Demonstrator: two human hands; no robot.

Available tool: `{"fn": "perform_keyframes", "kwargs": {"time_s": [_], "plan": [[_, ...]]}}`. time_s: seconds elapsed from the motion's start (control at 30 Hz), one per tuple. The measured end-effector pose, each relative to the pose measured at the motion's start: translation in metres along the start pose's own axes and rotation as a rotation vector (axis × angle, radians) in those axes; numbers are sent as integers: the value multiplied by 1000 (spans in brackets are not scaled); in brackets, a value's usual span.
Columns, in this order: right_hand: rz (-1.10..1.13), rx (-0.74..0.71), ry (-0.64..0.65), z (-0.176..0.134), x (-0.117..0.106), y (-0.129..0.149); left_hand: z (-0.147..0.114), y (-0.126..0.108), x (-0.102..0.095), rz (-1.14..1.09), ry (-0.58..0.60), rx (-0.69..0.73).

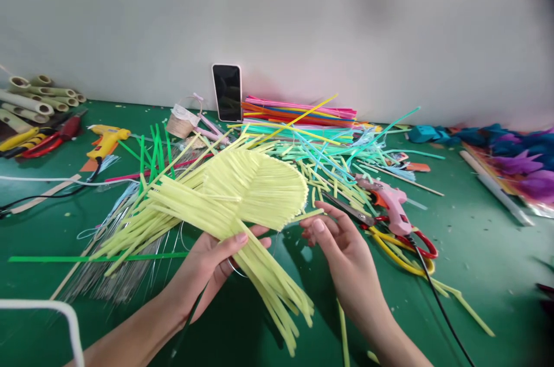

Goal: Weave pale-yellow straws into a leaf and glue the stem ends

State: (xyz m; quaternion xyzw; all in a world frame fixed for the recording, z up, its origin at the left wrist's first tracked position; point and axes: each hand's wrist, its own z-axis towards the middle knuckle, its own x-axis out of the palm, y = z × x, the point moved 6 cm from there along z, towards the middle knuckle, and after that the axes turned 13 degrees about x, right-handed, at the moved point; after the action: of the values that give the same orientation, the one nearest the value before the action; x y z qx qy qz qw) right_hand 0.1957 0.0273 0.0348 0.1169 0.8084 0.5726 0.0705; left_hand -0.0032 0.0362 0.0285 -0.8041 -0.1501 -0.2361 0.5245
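Note:
A leaf shape made of pale yellow-green pipe cleaners (pixel 255 185) is held up over the table, with loose stem ends fanning out left and downward. My left hand (pixel 220 260) grips it from below where the bundles cross, thumb on top. At the leaf's right edge a single pipe cleaner end (pixel 309 216) sticks out, and the curled fingers of my right hand (pixel 341 246) are on it; part of that contact is hidden. Scissors with red and yellow handles (pixel 402 248) and a pink glue gun (pixel 392 205) lie just right of my right hand.
Behind the leaf are piles of coloured pipe cleaners (pixel 303 113) and a phone (pixel 227 93) leaning on the wall. At left lie a yellow glue gun (pixel 106 141), pliers (pixel 52 136), bamboo tubes (pixel 38 96) and thin wires (pixel 108 274). Purple and blue petals (pixel 519 162) sit at right.

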Motion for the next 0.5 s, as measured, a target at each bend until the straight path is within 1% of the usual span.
{"fn": "perform_keyframes", "kwargs": {"time_s": [0.07,0.13,0.2,0.33,0.4,0.5], "plan": [[6,13,-7,1,-1,0,0,0,0,5,9,-4],[-19,-18,-16,0,-1,4,0,1,0,15,3,-11],[-74,-43,-19,-2,-1,7,0,1,-1,20,-9,-16],[-192,-43,-24,-8,-1,9,1,2,-5,49,-33,-15],[-233,-87,-41,-11,-2,10,1,0,-7,80,-53,6],[-294,-208,-85,-18,-3,11,2,-3,-9,77,-90,42]]}}
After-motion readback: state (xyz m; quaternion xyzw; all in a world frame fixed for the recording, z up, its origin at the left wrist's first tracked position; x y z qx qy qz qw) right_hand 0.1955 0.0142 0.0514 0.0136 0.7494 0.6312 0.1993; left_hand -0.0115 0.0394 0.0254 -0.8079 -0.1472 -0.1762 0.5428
